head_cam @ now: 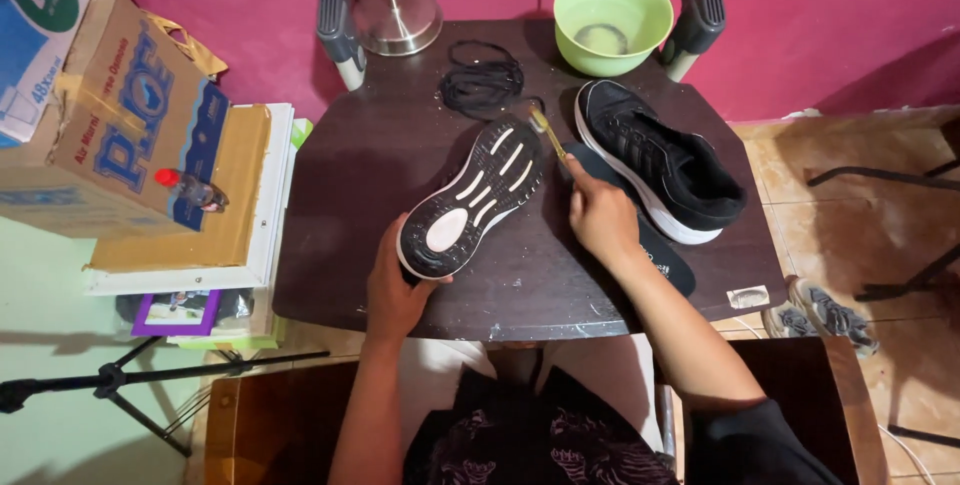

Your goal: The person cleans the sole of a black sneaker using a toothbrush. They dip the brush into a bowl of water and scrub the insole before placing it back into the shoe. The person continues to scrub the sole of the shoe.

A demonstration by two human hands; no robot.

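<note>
Dark brown wood is making up the tabletop (350,205) that is carrying everything here, its surface flecked with pale crumbs. Standing upright toward the far right corner, a black sneaker (660,160) with a white midsole is pointing its toe at the right edge. Near the middle, a second sneaker (472,197) is lying turned over, its black-and-white sole facing up and its heel reaching the near edge. A green plastic bowl (612,15) is sitting at the far edge, just behind the upright sneaker, with a little water showing in it. A black insole (660,255) is lying flat between the two shoes, running toward the near right corner and partly hidden under the right arm. A bundle of black laces (482,80) is lying near the far edge, left of the bowl. The left hand (395,290) is clasping the heel of the upturned sneaker at the near edge, thumb on the sole. The right hand (598,213) is closing around a small yellow-handled brush (548,133), whose head is touching the toe end of the upturned sole.
</note>
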